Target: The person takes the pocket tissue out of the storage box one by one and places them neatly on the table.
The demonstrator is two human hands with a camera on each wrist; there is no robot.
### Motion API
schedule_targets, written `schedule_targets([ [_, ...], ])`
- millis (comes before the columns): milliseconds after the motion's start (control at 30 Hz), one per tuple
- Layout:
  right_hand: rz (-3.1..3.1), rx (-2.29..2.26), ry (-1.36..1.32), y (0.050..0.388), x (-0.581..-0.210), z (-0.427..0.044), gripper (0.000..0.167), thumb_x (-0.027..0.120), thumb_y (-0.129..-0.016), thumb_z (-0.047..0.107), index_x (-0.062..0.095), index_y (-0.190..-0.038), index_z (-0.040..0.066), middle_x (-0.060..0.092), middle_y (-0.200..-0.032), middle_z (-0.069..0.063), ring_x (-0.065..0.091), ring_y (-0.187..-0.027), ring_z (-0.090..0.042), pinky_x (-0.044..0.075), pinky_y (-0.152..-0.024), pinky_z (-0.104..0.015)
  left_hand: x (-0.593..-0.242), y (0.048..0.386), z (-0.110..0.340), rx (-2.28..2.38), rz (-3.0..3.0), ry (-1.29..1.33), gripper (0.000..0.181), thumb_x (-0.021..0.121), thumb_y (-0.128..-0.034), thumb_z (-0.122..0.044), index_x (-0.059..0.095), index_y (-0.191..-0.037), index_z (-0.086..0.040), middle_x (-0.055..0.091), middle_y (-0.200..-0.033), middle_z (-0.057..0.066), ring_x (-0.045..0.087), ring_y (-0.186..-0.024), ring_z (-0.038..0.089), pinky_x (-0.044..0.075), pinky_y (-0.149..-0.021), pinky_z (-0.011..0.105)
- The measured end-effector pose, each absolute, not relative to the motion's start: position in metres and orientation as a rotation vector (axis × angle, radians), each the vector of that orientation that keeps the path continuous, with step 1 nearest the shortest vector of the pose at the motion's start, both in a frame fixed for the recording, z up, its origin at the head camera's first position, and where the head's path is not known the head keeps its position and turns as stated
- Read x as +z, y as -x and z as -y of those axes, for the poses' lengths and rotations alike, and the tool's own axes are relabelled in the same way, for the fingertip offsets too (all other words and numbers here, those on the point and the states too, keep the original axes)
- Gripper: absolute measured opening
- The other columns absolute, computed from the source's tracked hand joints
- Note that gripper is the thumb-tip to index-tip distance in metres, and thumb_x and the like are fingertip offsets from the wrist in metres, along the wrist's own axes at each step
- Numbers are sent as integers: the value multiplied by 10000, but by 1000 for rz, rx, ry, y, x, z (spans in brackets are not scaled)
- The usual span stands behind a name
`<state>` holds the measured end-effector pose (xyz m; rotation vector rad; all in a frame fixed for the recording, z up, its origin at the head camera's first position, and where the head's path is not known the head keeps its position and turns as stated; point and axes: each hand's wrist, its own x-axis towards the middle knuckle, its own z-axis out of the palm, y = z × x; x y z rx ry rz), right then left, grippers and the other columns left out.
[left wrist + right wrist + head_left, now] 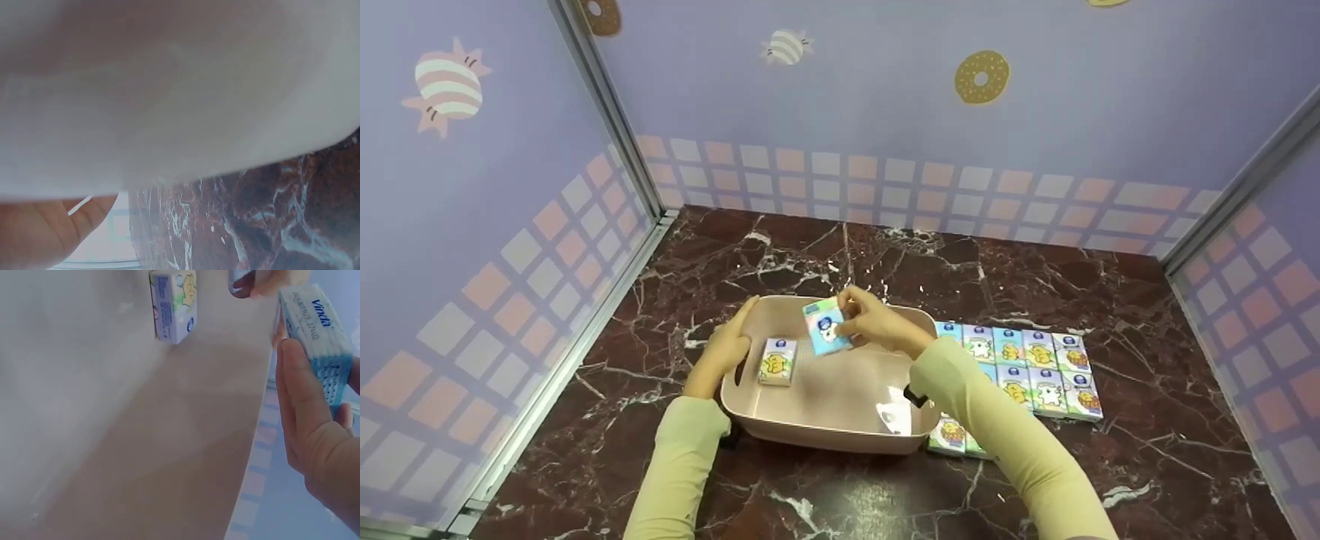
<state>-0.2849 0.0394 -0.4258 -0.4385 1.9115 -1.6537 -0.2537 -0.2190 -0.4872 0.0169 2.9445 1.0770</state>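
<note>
A pale pink plastic bin (840, 409) stands on the marbled surface. My left hand (726, 346) grips its left rim beside the handle slot; in the left wrist view the bin's wall (185, 124) hides much of that hand (50, 230). Above the inside of the bin, my right hand (877, 321) pinches a blue tissue pack (826, 330) with a cartoon print, held tilted. The right wrist view shows the fingers (306, 391) along this pack (318, 326), which is marked Vinda. One tissue pack (777, 363) with a yellow cartoon lies in the bin's left part.
Right of the bin, several tissue packs (1039, 351) lie in rows side by side, partly covered by my right sleeve (1005, 427). Lilac panels (870, 97) with printed sweets and squares enclose the dark red marbled surface (1140, 450) at the back and both sides.
</note>
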Motion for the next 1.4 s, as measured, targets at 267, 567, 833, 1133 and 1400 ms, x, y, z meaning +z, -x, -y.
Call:
schedule_targets([
  [267,-2023,-1776,395,288,-414,-73,577,538,-678,-100,345,-1191,78,405,-756,-63,464,-637,-138,458,-483,-263,-481,252,216,1094,-2973,-59,702,387,-743,20,292,-1383,-253,479,-1233,260,494,-808,361,402,-703,482],
  [567,-1989,-1958,269,291,-407,-123,422,522,-685,-108,428,-1067,44,433,-863,-101,557,-718,-187,517,-572,-325,-484,255,214,1020,-2947,9,693,385,-758,20,257,-1399,-210,468,-1261,231,506,-835,339,402,-729,469],
  [833,-1907,-2190,63,292,-409,-178,224,502,-742,-72,368,-722,106,472,-802,-40,570,-661,-144,519,-616,-321,-484,253,213,1027,-2955,9,696,402,-755,21,262,-1398,-204,481,-1241,246,511,-848,346,404,-753,474],
  [1133,-1946,-2274,-51,281,-421,-240,204,505,-802,-47,448,-918,111,495,-735,19,512,-619,-89,443,-564,-223,-485,252,213,1002,-2971,8,696,406,-748,22,270,-1394,-198,511,-1199,254,499,-773,335,404,-727,470],
  [1400,-1900,-2218,-41,264,-443,-291,429,417,-841,-52,457,-1132,261,430,-811,2,468,-619,-84,455,-626,-271,-484,253,212,1007,-2976,-12,686,406,-754,17,271,-1393,-190,497,-1226,239,529,-876,378,391,-790,515],
])
